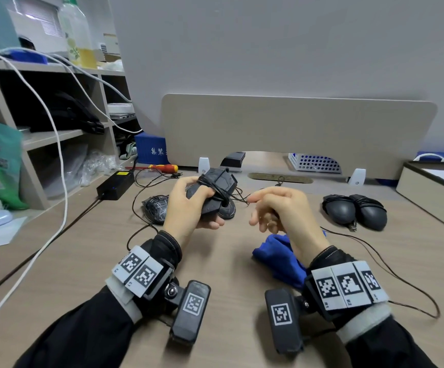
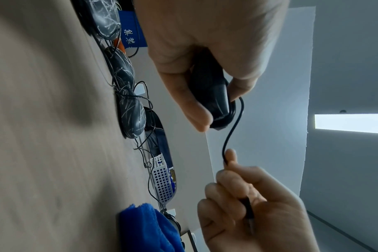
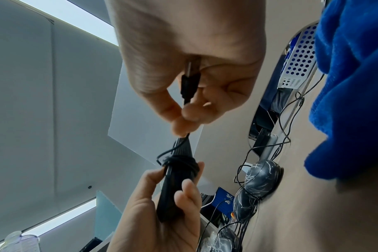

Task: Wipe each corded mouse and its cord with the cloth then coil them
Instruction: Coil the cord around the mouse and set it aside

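Head view is showing a black mouse point(image 1: 213, 193) held up above the counter point(image 1: 88, 261), with its cord point(image 1: 217, 185) lying in several turns around its body. The left hand point(image 1: 189, 208) is gripping the mouse, fingers curled under it and thumb lying across the top. A short free stretch of cord is running across to the right hand point(image 1: 282, 208), which is pinching it between thumb and fingertip; the right wrist view is showing the plug point(image 3: 191, 76) tucked inside that palm. The blue cloth point(image 1: 282, 257) is lying bunched on the counter under the right wrist, touched by neither hand. Behind the held mouse, marbled mice point(image 1: 157, 208) are sitting on the counter among loose cords; the left wrist view is showing three of them in a row. Well off to the right, two dark mice point(image 1: 355, 211) are lying side by side with their cords wrapped around them. Farther back, a screwdriver point(image 1: 162, 169) and a power brick point(image 1: 116, 185) are lying near the shelf point(image 1: 51, 139), and a perforated basket point(image 1: 314, 163) is showing under the divider panel point(image 1: 295, 128).
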A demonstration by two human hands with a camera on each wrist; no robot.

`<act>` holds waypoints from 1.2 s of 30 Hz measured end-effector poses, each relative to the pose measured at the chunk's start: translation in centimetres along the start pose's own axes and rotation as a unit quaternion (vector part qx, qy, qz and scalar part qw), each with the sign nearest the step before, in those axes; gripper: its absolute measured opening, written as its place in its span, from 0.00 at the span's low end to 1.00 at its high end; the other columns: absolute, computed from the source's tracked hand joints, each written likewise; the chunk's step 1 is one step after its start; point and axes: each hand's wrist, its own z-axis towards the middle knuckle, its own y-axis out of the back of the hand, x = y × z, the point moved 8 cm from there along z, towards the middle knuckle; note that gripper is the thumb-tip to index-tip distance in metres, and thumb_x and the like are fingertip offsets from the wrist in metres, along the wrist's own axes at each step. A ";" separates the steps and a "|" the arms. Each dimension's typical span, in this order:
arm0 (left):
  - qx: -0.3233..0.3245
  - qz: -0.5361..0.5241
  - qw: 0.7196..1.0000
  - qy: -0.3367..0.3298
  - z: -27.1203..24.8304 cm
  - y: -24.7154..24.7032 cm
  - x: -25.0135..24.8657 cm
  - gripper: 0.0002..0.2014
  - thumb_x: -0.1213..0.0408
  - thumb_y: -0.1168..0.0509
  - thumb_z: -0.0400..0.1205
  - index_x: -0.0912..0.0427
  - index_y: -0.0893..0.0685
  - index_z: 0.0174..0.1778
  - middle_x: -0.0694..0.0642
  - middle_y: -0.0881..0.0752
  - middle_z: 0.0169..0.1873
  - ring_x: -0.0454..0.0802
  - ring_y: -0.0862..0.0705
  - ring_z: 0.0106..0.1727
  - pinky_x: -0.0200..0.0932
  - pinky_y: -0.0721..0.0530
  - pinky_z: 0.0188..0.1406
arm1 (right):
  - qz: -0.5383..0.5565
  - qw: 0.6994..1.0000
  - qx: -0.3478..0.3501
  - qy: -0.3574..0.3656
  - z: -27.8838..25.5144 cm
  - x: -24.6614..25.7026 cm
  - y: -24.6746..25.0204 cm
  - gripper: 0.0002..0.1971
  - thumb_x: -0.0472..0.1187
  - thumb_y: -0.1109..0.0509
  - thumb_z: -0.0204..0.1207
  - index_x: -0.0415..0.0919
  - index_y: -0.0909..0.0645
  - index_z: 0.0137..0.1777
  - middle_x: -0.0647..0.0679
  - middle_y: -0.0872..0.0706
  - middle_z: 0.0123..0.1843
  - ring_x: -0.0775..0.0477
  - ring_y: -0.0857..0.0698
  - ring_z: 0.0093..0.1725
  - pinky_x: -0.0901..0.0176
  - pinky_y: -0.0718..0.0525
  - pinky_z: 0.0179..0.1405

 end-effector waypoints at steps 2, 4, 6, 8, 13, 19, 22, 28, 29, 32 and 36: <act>-0.002 -0.003 1.000 0.011 0.2 0.1 0.3 0.16 0.73 0.39 0.83 0.58 0.29 0.66 0.66 0.15 0.41 0.60 0.18 0.19 0.41 0.22 0.15 | 0.097 0.995 0.004 -0.003 0.0 0.2 0.3 0.13 0.29 0.42 0.75 0.32 0.14 0.46 0.35 0.11 0.35 0.47 0.22 0.26 0.62 0.32 0.22; 0.000 -0.006 1.000 0.011 0.3 0.1 0.4 0.17 0.74 0.39 0.83 0.56 0.29 0.66 0.65 0.15 0.40 0.60 0.19 0.19 0.41 0.22 0.15 | 0.222 0.975 0.016 -0.012 0.0 0.4 0.6 0.15 0.34 0.45 0.77 0.34 0.16 0.49 0.36 0.09 0.43 0.47 0.18 0.30 0.63 0.30 0.24; 0.007 -0.003 1.000 0.000 0.3 0.0 0.2 0.19 0.75 0.40 0.83 0.53 0.26 0.67 0.65 0.15 0.40 0.60 0.20 0.20 0.42 0.21 0.16 | 0.321 0.946 0.042 -0.009 -0.1 0.8 1.0 0.17 0.37 0.46 0.75 0.37 0.17 0.54 0.38 0.08 0.54 0.45 0.12 0.41 0.63 0.27 0.28; 0.013 0.007 1.000 -0.010 0.2 -0.2 0.1 0.19 0.76 0.41 0.83 0.51 0.25 0.67 0.65 0.15 0.40 0.60 0.20 0.20 0.43 0.20 0.17 | 0.375 0.924 0.075 0.009 -0.2 1.2 0.9 0.19 0.38 0.44 0.73 0.39 0.20 0.62 0.41 0.12 0.66 0.43 0.11 0.59 0.62 0.22 0.38; 0.008 0.007 1.000 0.006 0.2 -0.1 0.5 0.16 0.76 0.41 0.83 0.53 0.27 0.63 0.66 0.16 0.44 0.60 0.19 0.20 0.43 0.19 0.17 | 0.321 0.945 0.047 0.034 0.5 0.6 1.0 0.12 0.47 0.41 0.87 0.45 0.19 0.60 0.49 0.09 0.59 0.50 0.13 0.60 0.58 0.19 0.52; 0.029 0.014 0.999 0.019 -0.2 -1.0 0.6 0.15 0.76 0.39 0.83 0.54 0.31 0.60 0.69 0.17 0.46 0.61 0.19 0.19 0.43 0.20 0.15 | 0.340 0.937 0.078 0.001 0.6 0.3 -0.1 0.18 0.54 0.44 0.87 0.46 0.25 0.40 0.48 0.17 0.39 0.47 0.13 0.51 0.57 0.13 0.46; 0.051 0.025 0.998 0.011 -0.7 -1.8 0.4 0.15 0.75 0.39 0.84 0.53 0.31 0.60 0.71 0.16 0.46 0.63 0.19 0.20 0.43 0.20 0.15 | 0.225 0.973 0.052 -0.002 0.7 -0.1 -0.2 0.18 0.52 0.41 0.87 0.38 0.18 0.48 0.50 0.31 0.24 0.51 0.22 0.30 0.65 0.24 0.24; 0.088 0.043 0.995 0.020 -1.5 -2.9 0.8 0.14 0.75 0.39 0.84 0.52 0.31 0.56 0.65 0.17 0.40 0.61 0.20 0.18 0.41 0.23 0.13 | 0.070 0.997 -0.010 0.038 1.0 0.1 0.9 0.11 0.46 0.31 0.84 0.37 0.15 0.53 0.53 0.34 0.20 0.51 0.29 0.23 0.67 0.38 0.19; 0.088 0.049 0.995 0.022 -1.5 -2.8 0.8 0.14 0.74 0.38 0.84 0.53 0.31 0.57 0.65 0.17 0.41 0.61 0.21 0.18 0.41 0.23 0.12 | 0.047 0.998 -0.013 0.044 0.9 0.3 1.1 0.09 0.45 0.29 0.83 0.38 0.16 0.49 0.53 0.32 0.19 0.51 0.28 0.23 0.68 0.38 0.17; 0.089 0.068 0.993 0.023 -1.4 -2.8 0.9 0.15 0.75 0.37 0.83 0.56 0.32 0.61 0.67 0.18 0.47 0.60 0.21 0.17 0.41 0.23 0.12 | -0.041 0.997 -0.014 0.065 0.9 0.4 1.1 0.07 0.42 0.25 0.79 0.39 0.15 0.43 0.48 0.24 0.20 0.55 0.29 0.20 0.68 0.38 0.16; 0.080 0.080 0.993 0.023 -1.3 -2.7 1.0 0.17 0.75 0.37 0.83 0.57 0.32 0.63 0.69 0.17 0.50 0.60 0.21 0.17 0.41 0.23 0.12 | -0.070 0.994 -0.023 0.081 0.9 0.5 0.9 0.10 0.33 0.32 0.84 0.41 0.11 0.44 0.46 0.24 0.23 0.58 0.30 0.19 0.69 0.38 0.16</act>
